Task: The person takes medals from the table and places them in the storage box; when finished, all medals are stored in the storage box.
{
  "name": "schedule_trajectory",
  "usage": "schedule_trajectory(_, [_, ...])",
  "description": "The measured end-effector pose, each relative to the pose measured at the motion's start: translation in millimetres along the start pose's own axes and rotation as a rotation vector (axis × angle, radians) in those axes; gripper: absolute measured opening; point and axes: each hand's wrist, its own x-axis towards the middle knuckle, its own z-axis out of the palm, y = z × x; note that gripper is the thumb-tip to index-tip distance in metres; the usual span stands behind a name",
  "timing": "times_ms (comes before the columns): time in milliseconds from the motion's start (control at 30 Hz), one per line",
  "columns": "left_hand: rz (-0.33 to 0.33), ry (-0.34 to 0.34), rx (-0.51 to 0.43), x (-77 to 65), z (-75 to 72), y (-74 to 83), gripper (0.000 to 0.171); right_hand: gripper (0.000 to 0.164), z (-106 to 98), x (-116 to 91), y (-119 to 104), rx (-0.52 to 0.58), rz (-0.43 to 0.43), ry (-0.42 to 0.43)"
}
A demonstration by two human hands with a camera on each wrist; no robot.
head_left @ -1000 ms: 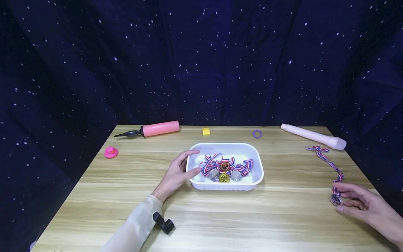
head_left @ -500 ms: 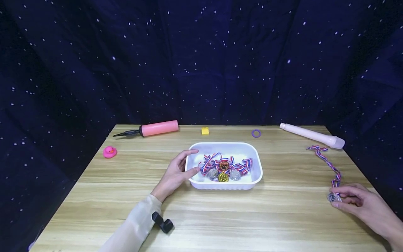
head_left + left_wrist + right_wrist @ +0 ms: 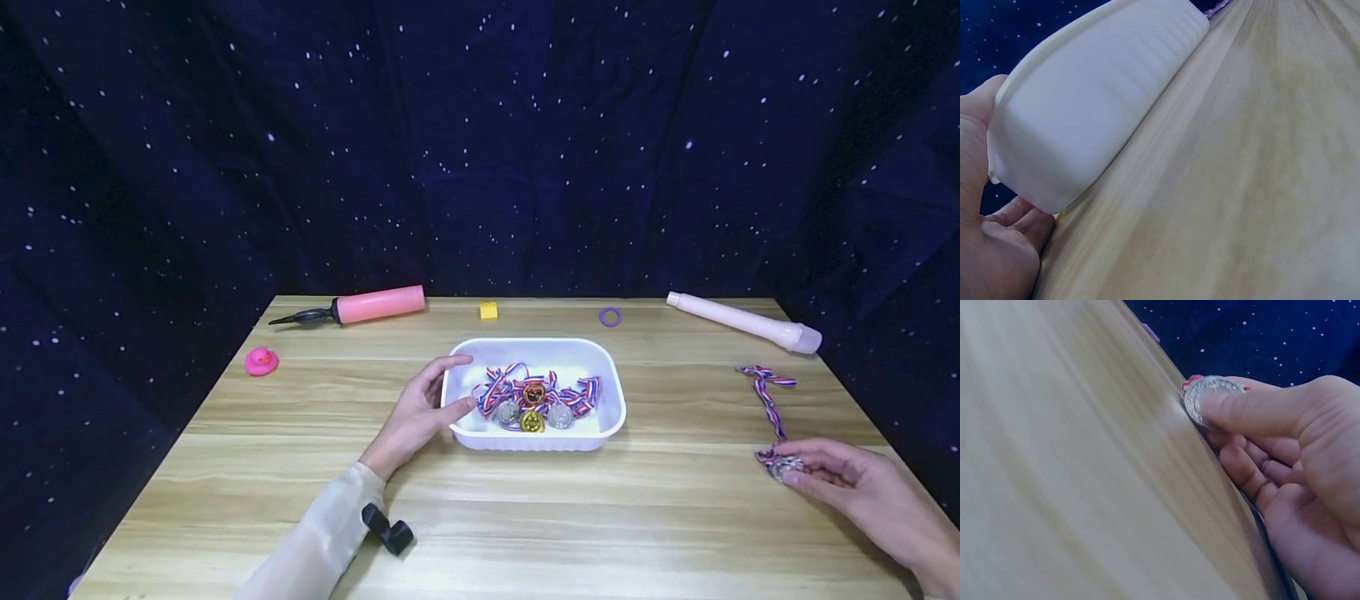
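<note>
At the left end of a white plastic basket, my left hand grips the rim, thumb and index finger over the edge. The left wrist view has the basket's outer wall beside the palm, with the other fingers low against it. Inside lie several medals, among them a gold medal, a bronze medal and silver ones, on tangled striped ribbons. Far to the right, my right hand pinches a silver medal between thumb and fingers. Its red, white and blue ribbon trails away across the table.
Along the wooden table's back edge lie a pink balloon pump, a yellow block, a purple ring and a pale pink tube-like stick. A pink rubber duck sits at left. A dark starry curtain hangs behind.
My right hand has moved a little left with the silver medal, now pinched between thumb and fingers, and its ribbon has shifted and bunched near it. The left hand and basket stay put.
</note>
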Motion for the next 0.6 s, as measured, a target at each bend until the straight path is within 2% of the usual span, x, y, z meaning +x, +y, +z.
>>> schedule_trajectory(133, [0.000, -0.001, 0.000, -0.8, -0.5, 0.5, 0.064, 0.024, 3.8, 1.7, -4.1, 0.058, -0.043, -0.013])
schedule_trajectory(333, [0.009, 0.004, 0.000, -1.2, -0.8, -0.3, 0.063, 0.020, 11.6, 6.1, -15.1, 0.051, -0.084, 0.012])
schedule_trajectory(600, [0.011, 0.002, -0.002, 0.7, -0.3, -1.1, 0.064, 0.027, 17.6, 13.0, -30.2, 0.053, -0.123, 0.104])
